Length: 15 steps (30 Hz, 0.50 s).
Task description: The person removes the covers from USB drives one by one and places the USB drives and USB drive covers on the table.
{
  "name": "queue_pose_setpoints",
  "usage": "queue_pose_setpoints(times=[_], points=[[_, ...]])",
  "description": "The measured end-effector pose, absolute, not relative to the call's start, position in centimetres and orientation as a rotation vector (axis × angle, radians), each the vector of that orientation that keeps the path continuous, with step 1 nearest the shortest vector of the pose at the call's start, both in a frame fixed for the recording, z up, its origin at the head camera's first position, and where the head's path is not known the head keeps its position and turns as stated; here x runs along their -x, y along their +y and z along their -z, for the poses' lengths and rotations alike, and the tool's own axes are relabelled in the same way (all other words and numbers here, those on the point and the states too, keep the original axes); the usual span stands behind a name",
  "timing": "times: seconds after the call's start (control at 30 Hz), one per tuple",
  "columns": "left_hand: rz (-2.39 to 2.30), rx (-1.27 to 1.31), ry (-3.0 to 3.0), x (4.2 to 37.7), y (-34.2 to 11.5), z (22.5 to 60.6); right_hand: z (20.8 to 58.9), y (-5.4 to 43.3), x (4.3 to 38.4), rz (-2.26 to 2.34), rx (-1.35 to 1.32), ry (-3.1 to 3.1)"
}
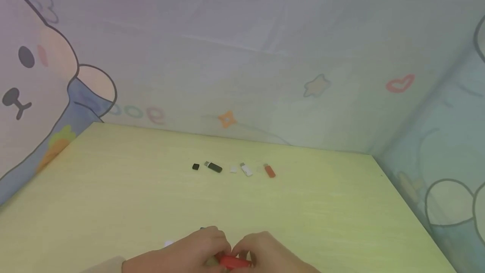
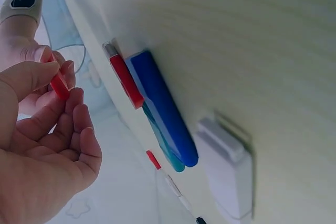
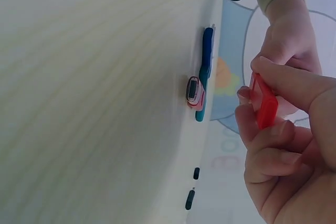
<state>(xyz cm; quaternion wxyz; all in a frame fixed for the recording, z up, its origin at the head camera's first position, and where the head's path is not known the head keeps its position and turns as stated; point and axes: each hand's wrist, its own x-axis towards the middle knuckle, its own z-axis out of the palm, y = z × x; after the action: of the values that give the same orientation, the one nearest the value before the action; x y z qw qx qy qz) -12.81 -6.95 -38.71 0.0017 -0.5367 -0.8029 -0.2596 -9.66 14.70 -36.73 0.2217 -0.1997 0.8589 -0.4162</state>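
Observation:
Near the front edge of the table, my left hand (image 1: 201, 247) and right hand (image 1: 269, 254) meet over a small red plastic piece (image 1: 235, 261). In the right wrist view this red piece (image 3: 265, 103) looks flat with a raised rim, and my right thumb and fingers pinch it. The left thumb and fingertips (image 2: 76, 98) hold it from the other side. Below the hands on the table lie a red USB stick (image 2: 125, 80) with a metal plug, a long blue piece (image 2: 164, 109), a teal piece (image 2: 159, 136) and a white box-shaped piece (image 2: 226, 166).
Farther back lie, in a row, a black cap (image 1: 195, 166), a black USB stick (image 1: 214, 167), a white cap (image 1: 233, 169), a white USB stick (image 1: 246, 169) and another red USB stick (image 1: 270, 171). A printed cloth (image 1: 242, 54) hangs behind the table.

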Motion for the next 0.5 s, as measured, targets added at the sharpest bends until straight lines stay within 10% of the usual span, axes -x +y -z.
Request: queue_pose_setpoints(times=[0.5], points=[[1.061,1.613,-2.593,12.55,-6.91,38.15,36.75,15.11,9.81,1.18,0.731,2.413]])
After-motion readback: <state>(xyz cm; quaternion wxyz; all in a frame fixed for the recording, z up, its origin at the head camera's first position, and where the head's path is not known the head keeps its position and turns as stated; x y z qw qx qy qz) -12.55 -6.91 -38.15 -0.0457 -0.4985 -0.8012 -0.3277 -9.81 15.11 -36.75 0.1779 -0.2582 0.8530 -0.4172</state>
